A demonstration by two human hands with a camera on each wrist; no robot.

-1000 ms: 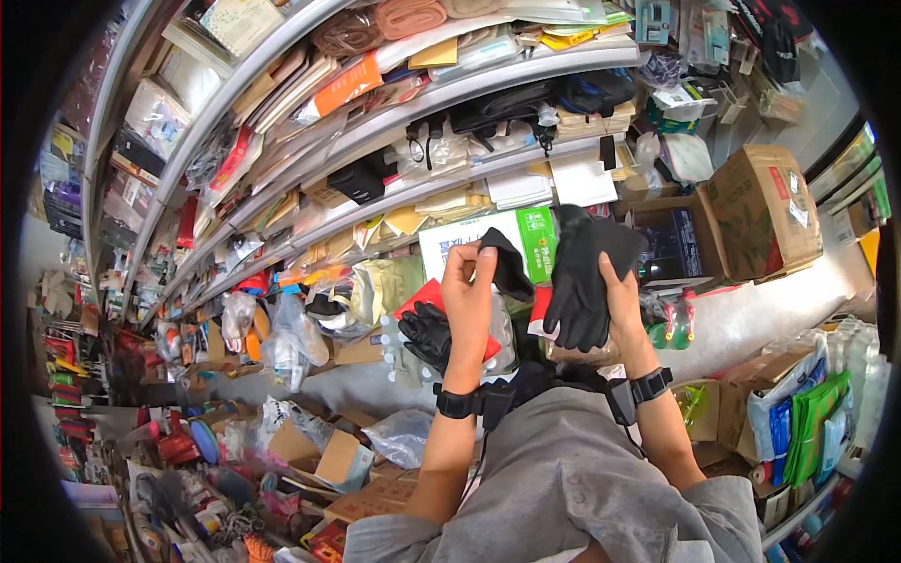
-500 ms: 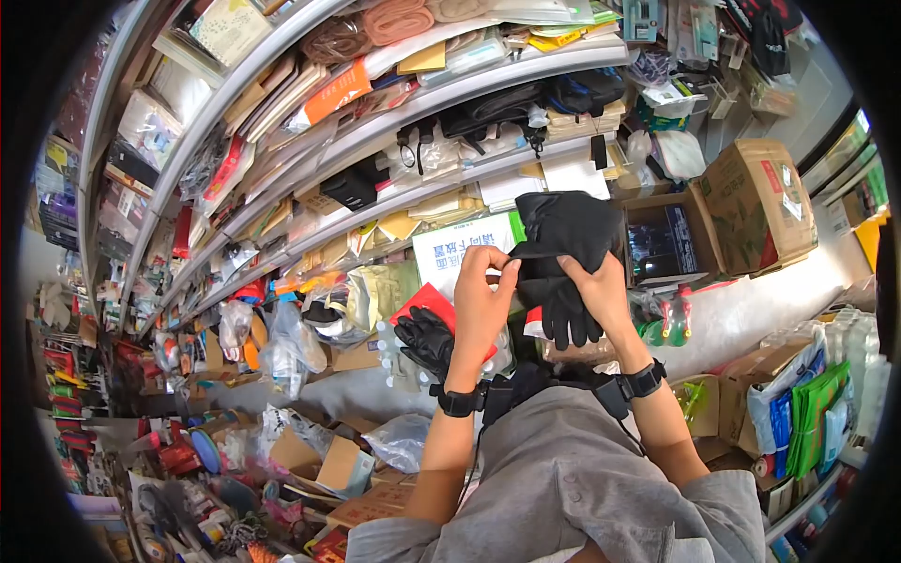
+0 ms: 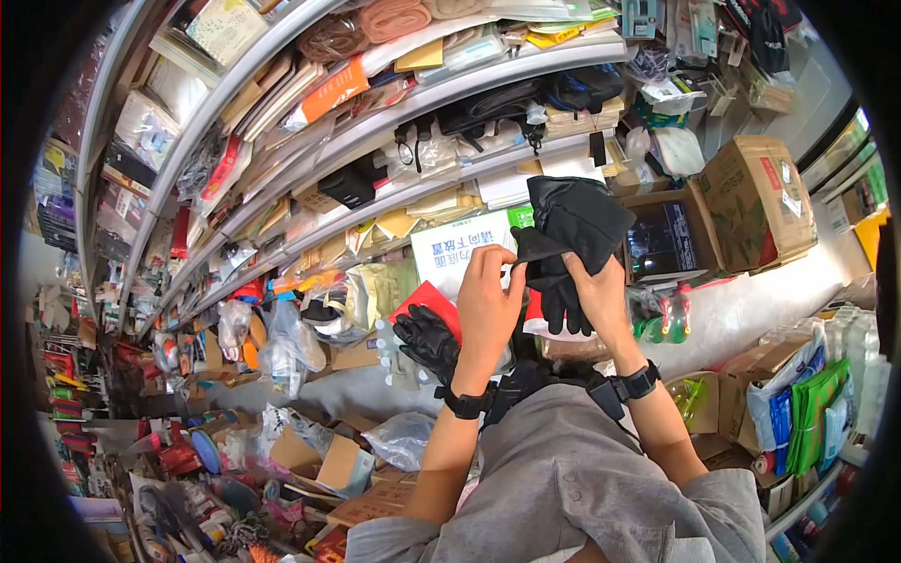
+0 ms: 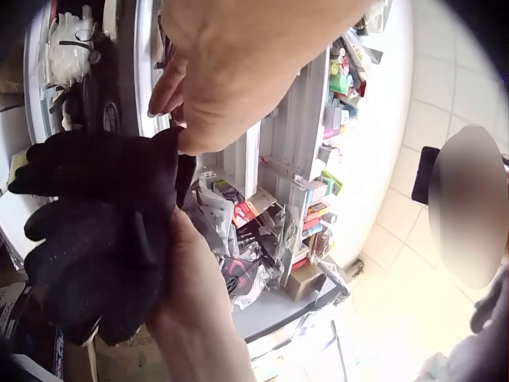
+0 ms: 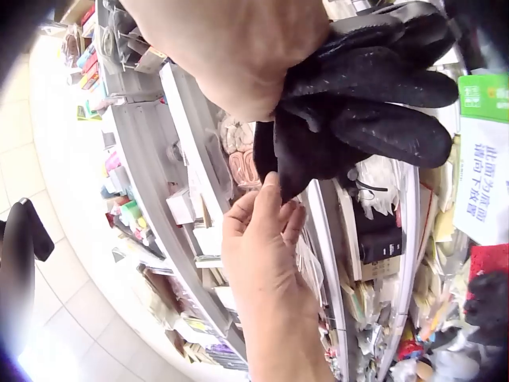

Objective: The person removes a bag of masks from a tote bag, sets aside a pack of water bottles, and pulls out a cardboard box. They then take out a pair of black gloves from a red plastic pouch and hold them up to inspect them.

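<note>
Black gloves [image 3: 584, 225] are held up in front of the body, cuff end away from the person and fingers hanging toward them. My left hand [image 3: 488, 305] pinches the edge of a glove's cuff between thumb and fingertips. In the right wrist view that cuff [image 5: 282, 163] is drawn out at the left hand's fingertips. My right hand [image 3: 603, 300] grips the gloves from the right side, thumb on top; its other fingers are hidden behind. Another black glove [image 3: 427, 340] lies on a red packet [image 3: 427, 305], left of the left hand.
A white and green box [image 3: 460, 242] stands just beyond the hands, below shelves [image 3: 375, 122] packed with goods. An open cardboard box [image 3: 760, 206] is at the right, with green bottles [image 3: 668, 324] nearer. Boxes and bagged goods [image 3: 338, 460] crowd the lower left.
My left hand, earlier apart with a black glove piece, has moved right to the gloves and now pulls at a cuff. The right hand has tilted the gloves, cuff end rightward.
</note>
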